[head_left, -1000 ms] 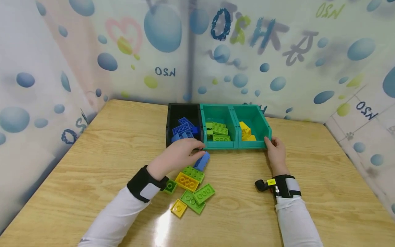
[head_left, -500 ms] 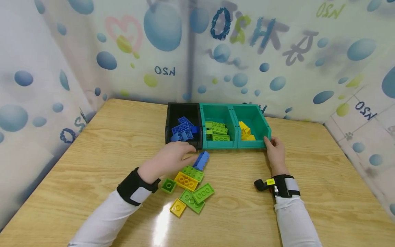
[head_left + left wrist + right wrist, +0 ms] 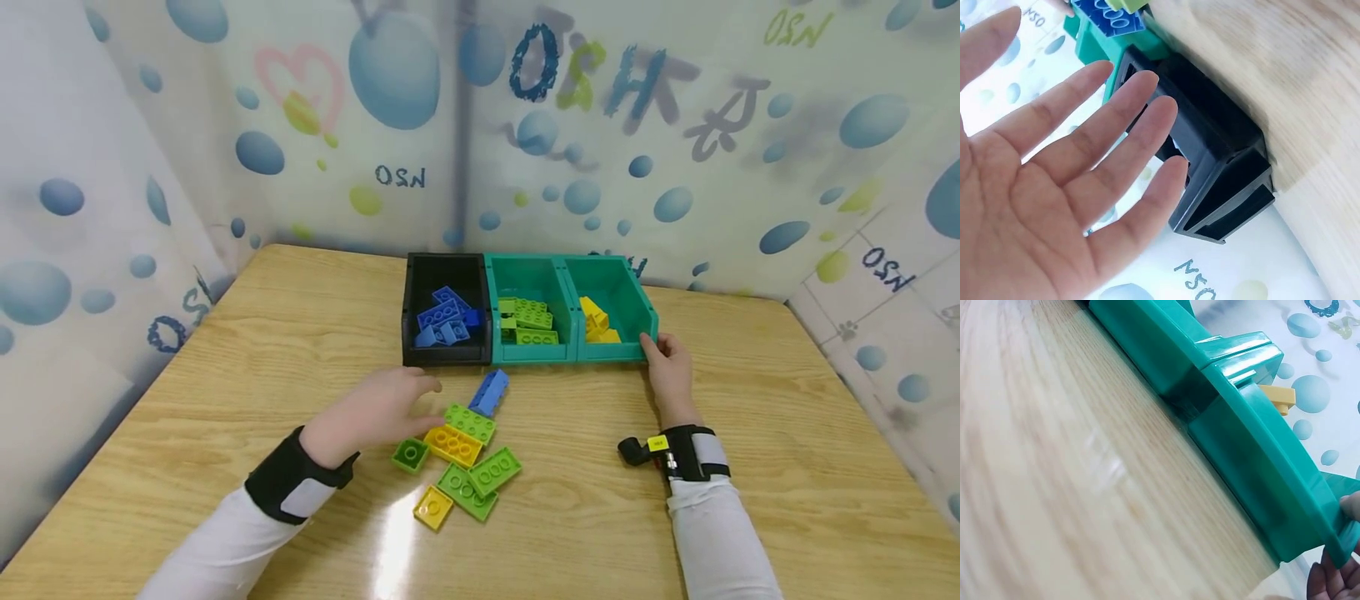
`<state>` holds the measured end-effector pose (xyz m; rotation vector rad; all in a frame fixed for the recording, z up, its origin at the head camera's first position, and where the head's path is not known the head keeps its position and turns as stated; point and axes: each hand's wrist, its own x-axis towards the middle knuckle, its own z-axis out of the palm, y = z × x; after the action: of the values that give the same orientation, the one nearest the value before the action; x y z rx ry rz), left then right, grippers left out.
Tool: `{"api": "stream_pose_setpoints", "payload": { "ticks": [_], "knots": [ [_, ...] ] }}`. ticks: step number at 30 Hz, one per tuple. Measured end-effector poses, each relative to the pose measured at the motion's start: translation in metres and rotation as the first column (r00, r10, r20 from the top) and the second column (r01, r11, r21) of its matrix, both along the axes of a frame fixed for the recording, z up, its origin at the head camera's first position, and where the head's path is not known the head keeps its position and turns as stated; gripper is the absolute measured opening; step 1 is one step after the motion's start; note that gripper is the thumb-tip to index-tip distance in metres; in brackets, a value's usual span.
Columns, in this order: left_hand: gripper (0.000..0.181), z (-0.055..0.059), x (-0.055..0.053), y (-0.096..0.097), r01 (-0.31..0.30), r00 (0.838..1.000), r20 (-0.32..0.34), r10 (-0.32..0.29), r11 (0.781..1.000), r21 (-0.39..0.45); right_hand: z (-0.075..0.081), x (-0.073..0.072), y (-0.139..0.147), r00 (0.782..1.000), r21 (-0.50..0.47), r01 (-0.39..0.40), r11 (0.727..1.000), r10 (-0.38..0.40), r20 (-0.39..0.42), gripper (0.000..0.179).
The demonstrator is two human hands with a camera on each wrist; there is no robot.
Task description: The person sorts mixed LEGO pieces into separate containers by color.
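Palm showing and fingers spread, my left hand [image 3: 1079, 175] holds nothing. In the head view this left hand [image 3: 375, 411] is left of the loose toy bricks, its fingertips near a yellow brick [image 3: 453, 447] and a light green brick [image 3: 470, 424]. A blue brick [image 3: 490, 393] lies just beyond them, in front of the bins. My right hand [image 3: 670, 375] pinches the front right corner of the right green bin [image 3: 615, 352]; in the right wrist view its thumb is inside the wall and the fingers [image 3: 1334, 581] are outside.
A black bin [image 3: 447, 357] with blue bricks adjoins a green bin [image 3: 535, 352] with light green bricks; the right bin has yellow ones [image 3: 592, 317]. Nearer lie a dark green brick [image 3: 410, 455], a small yellow brick [image 3: 432, 507] and two overlapping green bricks [image 3: 495, 471]. A patterned wall stands behind.
My left hand has drawn back from the front of the black bin, moving left and toward me, leaving the blue brick in full view. My right hand stays at the bin's corner.
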<state>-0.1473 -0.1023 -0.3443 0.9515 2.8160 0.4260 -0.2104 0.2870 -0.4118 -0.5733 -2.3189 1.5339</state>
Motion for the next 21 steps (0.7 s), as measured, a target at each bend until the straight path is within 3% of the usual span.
{"api": "stream_pose_setpoints", "payload": {
  "ticks": [8, 15, 21],
  "knots": [
    [0.054, 0.002, 0.004, -0.002, -0.008, 0.991, 0.136, 0.012, 1.0, -0.029, -0.001, 0.002, 0.0, 1.0, 0.007, 0.005, 1.0, -0.005, 0.003, 0.047],
    [0.059, -0.003, 0.011, -0.008, -0.012, 0.987, 0.161, 0.023, 0.998, -0.067, 0.001, 0.001, 0.0, 1.0, 0.001, -0.003, 1.0, 0.003, 0.008, 0.048],
    [0.056, -0.003, 0.015, -0.008, 0.002, 0.98, 0.197, 0.005, 0.999, -0.038, 0.002, 0.001, 0.0, 1.0, 0.005, -0.005, 1.0, 0.005, 0.009, 0.048]
  ]
}}
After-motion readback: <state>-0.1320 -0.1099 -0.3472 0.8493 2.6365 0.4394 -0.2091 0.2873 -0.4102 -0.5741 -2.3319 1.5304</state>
